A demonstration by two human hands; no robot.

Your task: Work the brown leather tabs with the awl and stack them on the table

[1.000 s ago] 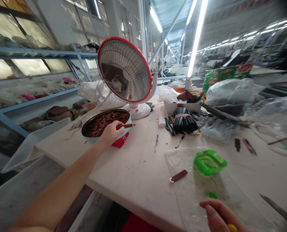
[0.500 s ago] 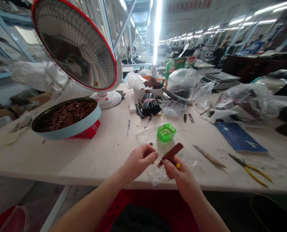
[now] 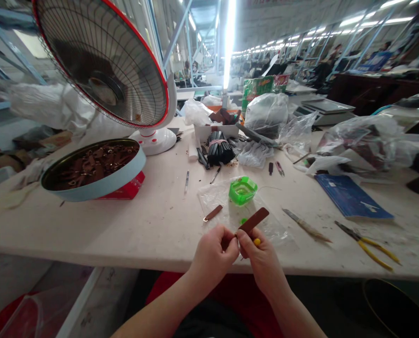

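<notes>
My right hand (image 3: 262, 256) pinches a flat brown leather strip (image 3: 254, 220) that slants up to the right. A small yellow tool end (image 3: 257, 242) shows between the same fingers; the rest of that tool is mostly hidden. At the strip's lower end, my left hand (image 3: 214, 253) is closed, its thumb and fingertips pressed together against the right fingers. Another brown leather tab (image 3: 213, 213) with a metal ring lies on the clear plastic sheet (image 3: 205, 192). Just beyond the hands sits a green plastic dish (image 3: 243, 191).
A round tin (image 3: 100, 183) full of brown tabs rests at left, before a fan (image 3: 107, 70). To the right lie a knife (image 3: 306, 226), yellow-handled pliers (image 3: 368, 245) and a blue booklet (image 3: 353, 196). Bundled black strips (image 3: 220, 148) and plastic bags (image 3: 267, 115) crowd the back.
My left hand has moved right and down to meet the right hand at the strip's lower end. The tab on the sheet, mostly hidden before, now shows fully.
</notes>
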